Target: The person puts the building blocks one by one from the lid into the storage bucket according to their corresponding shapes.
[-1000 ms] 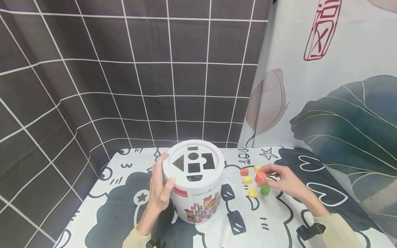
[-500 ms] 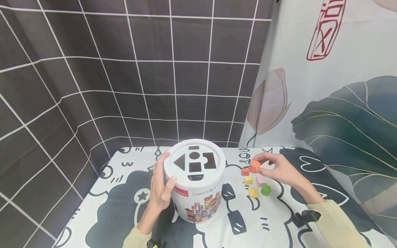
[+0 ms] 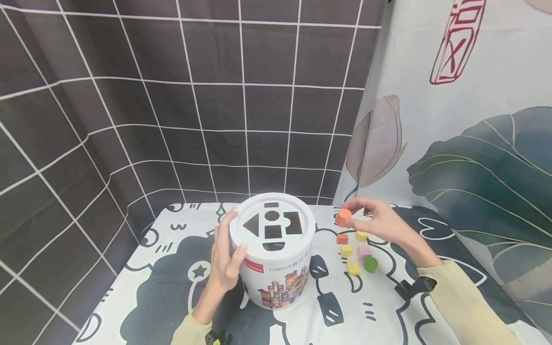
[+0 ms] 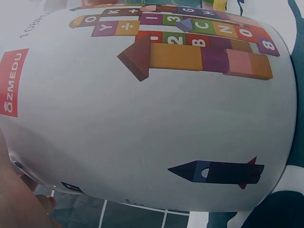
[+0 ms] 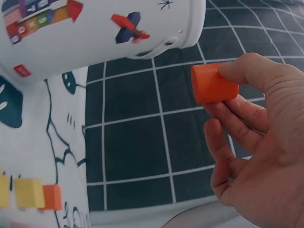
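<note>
A white toy-block bucket (image 3: 276, 268) stands upright, its lid (image 3: 236, 230) pierced by several shaped holes. My left hand (image 3: 225, 256) holds its left side, thumb on the front wall and fingers round the lid's edge. In the left wrist view the bucket wall (image 4: 142, 118) fills most of the picture. To the right of the bucket, my right hand (image 3: 377, 219) pinches an orange cylinder block (image 3: 343, 217) between thumb and fingers, raised off the table. The right wrist view shows that orange cylinder block (image 5: 213, 83) near the bucket, not touching it.
Several loose blocks lie right of the bucket: a red block (image 3: 342, 239), a yellow cylinder (image 3: 361, 235), yellow blocks (image 3: 346, 250), a pink block (image 3: 363, 251) and a green block (image 3: 370, 264). A dark gridded curtain (image 3: 267, 110) hangs behind the table's printed cloth (image 3: 302, 330).
My right hand has lifted the orange cylinder block from among the loose blocks and moved it up and left, uncovering the pink block and yellow cylinder. My left hand stays on the bucket.
</note>
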A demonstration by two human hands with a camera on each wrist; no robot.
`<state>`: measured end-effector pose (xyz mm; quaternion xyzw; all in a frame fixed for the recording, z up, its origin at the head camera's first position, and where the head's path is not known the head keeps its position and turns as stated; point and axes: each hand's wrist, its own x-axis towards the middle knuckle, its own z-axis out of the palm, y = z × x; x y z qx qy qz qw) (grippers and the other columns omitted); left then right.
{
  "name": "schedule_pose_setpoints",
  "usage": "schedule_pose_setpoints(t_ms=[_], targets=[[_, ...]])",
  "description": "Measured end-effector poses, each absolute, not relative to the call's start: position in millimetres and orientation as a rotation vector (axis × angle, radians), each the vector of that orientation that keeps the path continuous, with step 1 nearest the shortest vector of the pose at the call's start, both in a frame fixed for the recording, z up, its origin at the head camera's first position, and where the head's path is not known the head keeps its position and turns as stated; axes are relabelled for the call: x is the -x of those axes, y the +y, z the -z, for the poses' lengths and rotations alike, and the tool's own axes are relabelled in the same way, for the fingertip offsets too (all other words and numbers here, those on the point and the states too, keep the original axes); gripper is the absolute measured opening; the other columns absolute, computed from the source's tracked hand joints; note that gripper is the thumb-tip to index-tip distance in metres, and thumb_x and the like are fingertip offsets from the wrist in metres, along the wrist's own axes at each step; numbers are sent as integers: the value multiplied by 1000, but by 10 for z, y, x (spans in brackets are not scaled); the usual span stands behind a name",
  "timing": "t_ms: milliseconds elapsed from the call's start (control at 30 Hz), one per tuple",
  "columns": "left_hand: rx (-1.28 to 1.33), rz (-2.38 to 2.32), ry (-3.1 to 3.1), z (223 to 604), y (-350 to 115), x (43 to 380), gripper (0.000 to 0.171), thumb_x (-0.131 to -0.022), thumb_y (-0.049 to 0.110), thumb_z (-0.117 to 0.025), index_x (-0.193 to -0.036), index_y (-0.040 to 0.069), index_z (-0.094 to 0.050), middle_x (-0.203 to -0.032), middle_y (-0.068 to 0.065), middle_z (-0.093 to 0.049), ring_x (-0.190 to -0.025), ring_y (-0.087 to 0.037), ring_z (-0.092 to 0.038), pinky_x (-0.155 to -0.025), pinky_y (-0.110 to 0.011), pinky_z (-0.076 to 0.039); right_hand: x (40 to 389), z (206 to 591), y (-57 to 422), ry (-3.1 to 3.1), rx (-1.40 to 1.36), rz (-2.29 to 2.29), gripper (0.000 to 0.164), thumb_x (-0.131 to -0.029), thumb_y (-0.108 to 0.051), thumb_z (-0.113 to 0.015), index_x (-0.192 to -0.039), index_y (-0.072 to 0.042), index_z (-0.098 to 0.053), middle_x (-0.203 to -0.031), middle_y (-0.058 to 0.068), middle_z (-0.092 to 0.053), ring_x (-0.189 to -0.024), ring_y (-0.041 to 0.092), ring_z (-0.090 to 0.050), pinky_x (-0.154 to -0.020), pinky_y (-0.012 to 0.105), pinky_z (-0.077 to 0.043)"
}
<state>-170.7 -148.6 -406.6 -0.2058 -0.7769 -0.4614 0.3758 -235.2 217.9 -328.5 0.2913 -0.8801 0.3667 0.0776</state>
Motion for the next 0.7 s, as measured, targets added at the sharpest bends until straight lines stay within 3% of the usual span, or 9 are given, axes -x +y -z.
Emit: schedule_pose_setpoints(t_ms=[700], targets=[[529,1183,-1980,4048,-1475,1694,73,-79,33,-48,-145,1,-43,-148,-15,-47,-120,-34,-44,-88,-55,-36,2497,3003,1574,-2543,-1050,-1254,27,-84,-11,-76,-111,-12,-72,-101,-3,-70,-96,19,-59,-87,45,-43]])
